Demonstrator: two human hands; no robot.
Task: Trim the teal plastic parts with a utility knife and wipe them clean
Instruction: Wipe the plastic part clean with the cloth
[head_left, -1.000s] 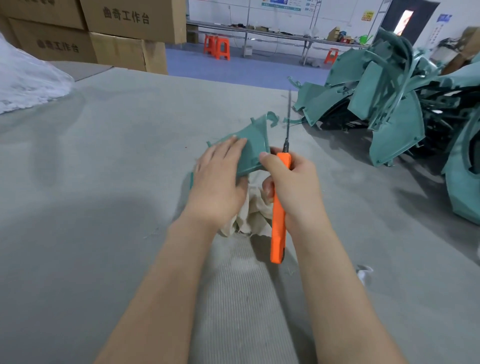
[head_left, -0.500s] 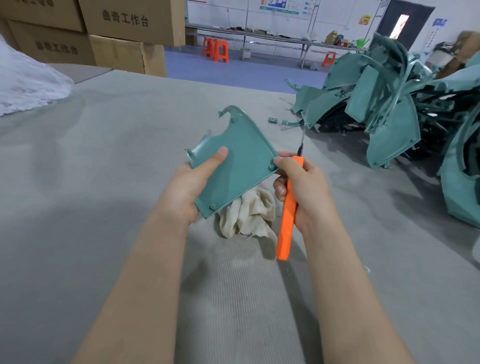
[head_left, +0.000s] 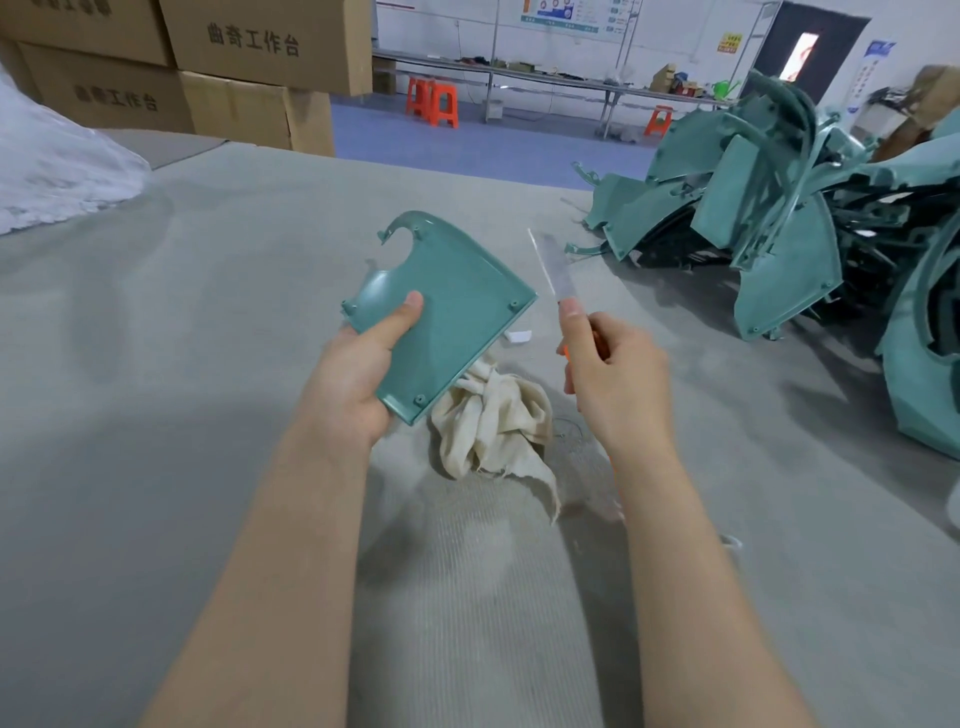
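My left hand holds a teal plastic part by its lower left edge, thumb on its inner face, lifted above the table. My right hand grips an orange utility knife; its long blade points up and away, blurred, a short gap to the right of the part's corner. The orange handle is mostly hidden by my fingers. A crumpled cream cloth lies on the table under and between my hands.
A big pile of teal plastic parts fills the table's right side. A small white scrap lies behind the cloth. Cardboard boxes stand at the back left, beside white plastic sheeting. Grey felt covers the table.
My left hand turned the teal part over and lifted it, so its inner face now points at me. My right hand drew the knife away to the right, off the part's edge.
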